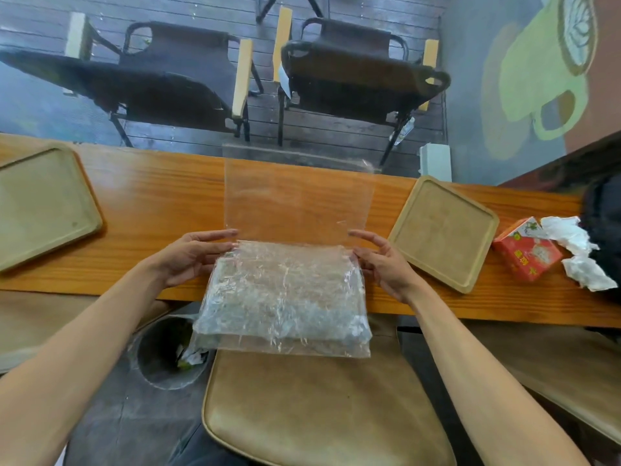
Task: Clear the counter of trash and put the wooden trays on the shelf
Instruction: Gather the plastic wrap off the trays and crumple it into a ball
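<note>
Wooden tabletop (161, 196) near edge: left hand (191, 255) and right hand (386, 264) pinch a clear plastic bag (285, 297) by its sides. Bin (161, 351) below left. Trays (43, 203) (443, 230) flank it. Risk: slippery film slides, bag misses bin.

My left hand (188, 255) and right hand (386, 264) pinch a clear plastic bag (285, 290) at the desk's (161, 203) near edge. Wooden trays (443, 230) lie either side.

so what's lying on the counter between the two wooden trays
In the head view, a clear crinkled plastic bag lies between the left rectangular wooden tray and the right square wooden tray, with the left hand and right hand pinching its sides.
</note>
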